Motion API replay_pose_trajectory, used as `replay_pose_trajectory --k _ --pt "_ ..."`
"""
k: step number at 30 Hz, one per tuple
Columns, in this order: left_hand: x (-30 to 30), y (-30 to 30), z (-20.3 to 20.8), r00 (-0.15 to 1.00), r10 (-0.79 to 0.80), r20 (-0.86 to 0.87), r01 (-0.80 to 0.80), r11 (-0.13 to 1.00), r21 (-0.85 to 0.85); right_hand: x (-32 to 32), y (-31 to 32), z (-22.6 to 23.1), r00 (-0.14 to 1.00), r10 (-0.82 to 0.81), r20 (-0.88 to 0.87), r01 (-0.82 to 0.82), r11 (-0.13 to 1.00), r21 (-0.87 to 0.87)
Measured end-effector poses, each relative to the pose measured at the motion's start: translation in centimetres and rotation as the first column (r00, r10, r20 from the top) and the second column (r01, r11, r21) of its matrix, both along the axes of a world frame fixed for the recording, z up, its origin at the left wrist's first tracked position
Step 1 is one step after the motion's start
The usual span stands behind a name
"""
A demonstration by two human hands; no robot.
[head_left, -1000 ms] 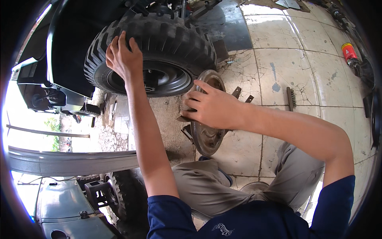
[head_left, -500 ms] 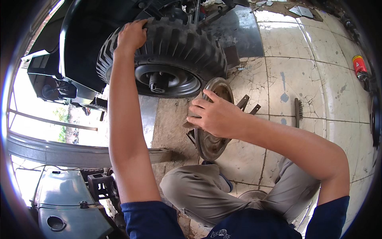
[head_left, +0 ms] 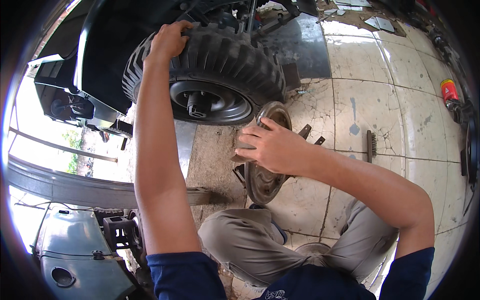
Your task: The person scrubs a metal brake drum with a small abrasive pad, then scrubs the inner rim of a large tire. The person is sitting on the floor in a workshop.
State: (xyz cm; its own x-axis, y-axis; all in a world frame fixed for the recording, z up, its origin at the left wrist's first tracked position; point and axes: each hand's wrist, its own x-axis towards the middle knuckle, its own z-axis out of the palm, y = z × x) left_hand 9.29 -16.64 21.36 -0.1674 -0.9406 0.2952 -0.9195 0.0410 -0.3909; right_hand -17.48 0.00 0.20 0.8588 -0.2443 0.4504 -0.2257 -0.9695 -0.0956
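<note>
My left hand (head_left: 169, 41) rests on the tread of a large black lugged tyre (head_left: 220, 60), fingers laid over it and thumb apart. The tyre is mounted on a grey wheel rim (head_left: 240, 107). In front of it, my right hand (head_left: 275, 149) is closed on a thin brown sheet like sandpaper (head_left: 242, 155), its edges poking out past the fingers. Just behind and under this hand stands a tilted round metal disc (head_left: 262, 185), worn and brownish grey. The hand hides the disc's middle, so whether the sheet touches it I cannot tell. Two dark metal bars (head_left: 312, 136) stick out beyond the disc.
A wire brush (head_left: 371, 145) lies on the cracked tiled floor (head_left: 360, 115) to the right. Farther right is a red can (head_left: 450, 92). A metal beam (head_left: 90, 189) extends from the left toward my knees, with a grey-green machine housing (head_left: 75, 240) at the lower left.
The view has shifted slightly. My left hand stays on the tyre, and my right hand keeps the brown sheet at the disc with little visible movement.
</note>
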Motion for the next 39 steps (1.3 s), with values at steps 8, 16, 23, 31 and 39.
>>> replay_pose_trajectory --k 8,16,23,31,39 --pt "0.4 1.8 -5.8 0.737 -0.419 -0.53 -0.049 0.749 -0.661 -0.4 0.3 0.3 0.978 -0.204 0.04 0.205 0.978 -0.022" --pt "-1.8 4.5 -14.3 0.926 -0.301 -0.227 0.03 0.66 -0.751 -1.2 0.0 0.4 0.986 -0.165 0.033 0.167 0.985 -0.048" --pt "0.6 5.4 -13.9 0.926 -0.341 -0.164 0.102 0.642 -0.76 -1.0 1.4 2.1 0.997 -0.078 -0.025 0.078 0.997 -0.003" --pt "-1.2 6.2 -13.4 0.894 -0.367 -0.257 0.052 0.655 -0.754 -0.9 1.7 2.1 0.994 -0.103 -0.036 0.102 0.994 -0.035" --pt "-1.3 6.2 -13.6 0.882 -0.394 -0.259 0.063 0.644 -0.762 -0.9 0.8 1.7 0.978 -0.209 -0.016 0.209 0.978 0.018"
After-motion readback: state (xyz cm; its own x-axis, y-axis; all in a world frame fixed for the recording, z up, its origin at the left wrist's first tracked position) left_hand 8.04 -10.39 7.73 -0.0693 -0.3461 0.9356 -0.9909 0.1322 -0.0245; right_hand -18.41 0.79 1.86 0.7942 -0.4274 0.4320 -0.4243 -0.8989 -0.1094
